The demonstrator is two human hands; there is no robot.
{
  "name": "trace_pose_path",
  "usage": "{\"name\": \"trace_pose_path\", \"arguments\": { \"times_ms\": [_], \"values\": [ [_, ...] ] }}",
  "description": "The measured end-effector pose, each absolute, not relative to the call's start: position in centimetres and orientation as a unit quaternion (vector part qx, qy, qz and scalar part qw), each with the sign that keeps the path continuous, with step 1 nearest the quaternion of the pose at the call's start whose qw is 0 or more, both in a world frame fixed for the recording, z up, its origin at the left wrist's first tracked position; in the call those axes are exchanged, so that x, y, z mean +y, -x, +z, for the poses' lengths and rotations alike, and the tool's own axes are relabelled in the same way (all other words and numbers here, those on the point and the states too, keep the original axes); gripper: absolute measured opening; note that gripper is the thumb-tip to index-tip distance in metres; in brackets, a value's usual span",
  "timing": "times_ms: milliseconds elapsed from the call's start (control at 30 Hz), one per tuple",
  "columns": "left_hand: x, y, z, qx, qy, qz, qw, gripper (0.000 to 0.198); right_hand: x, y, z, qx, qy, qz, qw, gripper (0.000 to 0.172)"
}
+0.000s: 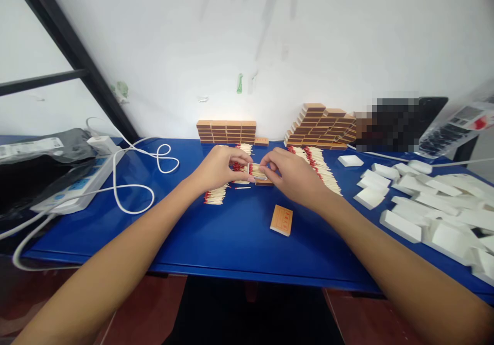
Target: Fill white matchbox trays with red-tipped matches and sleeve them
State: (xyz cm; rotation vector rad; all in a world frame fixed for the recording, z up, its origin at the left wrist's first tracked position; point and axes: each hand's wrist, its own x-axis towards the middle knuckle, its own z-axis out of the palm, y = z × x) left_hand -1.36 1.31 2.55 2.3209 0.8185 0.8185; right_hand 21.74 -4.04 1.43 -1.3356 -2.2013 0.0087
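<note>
Near the middle of the blue table [227,242], my left hand [224,167] pinches the left end of a small white tray with matches [255,171] in it. The fingers of my right hand [291,172] are closed at the tray's right side, touching the matches. A brown matchbox sleeve lies partly hidden just below the tray. Closer to me sits an orange matchbox [281,220]. Loose red-tipped matches [215,195] lie beside and behind my left hand, and a long row of matches [324,170] lies behind my right hand.
Stacked matchboxes [227,132] stand by the wall, with a taller stack [320,128] right of them. Many white trays [436,201] cover the right side. A power strip [81,183] and white cables [116,180] lie at left. A plastic bag [457,126] is at the back right.
</note>
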Motion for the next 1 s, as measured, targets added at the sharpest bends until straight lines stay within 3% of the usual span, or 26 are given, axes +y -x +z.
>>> {"name": "trace_pose_path", "arguments": {
  "times_ms": [267, 533, 1000],
  "values": [
    [1.9, 1.7, 2.7, 0.34, -0.843, 0.341, 0.241, 0.033, -4.8, -21.0, 2.0, -0.822, 0.467, 0.025, 0.326, 0.014],
    [2.5, 2.0, 2.5, 0.36, -0.836, 0.358, 0.21, 0.032, -4.9, -19.2, -0.3, -0.872, 0.43, 0.089, 0.214, 0.015],
    [2.2, 1.8, 2.6, 0.332, -0.848, 0.364, 0.194, 0.031, -4.5, -19.3, -1.1, -0.882, 0.418, 0.05, 0.213, 0.022]
  ]
}}
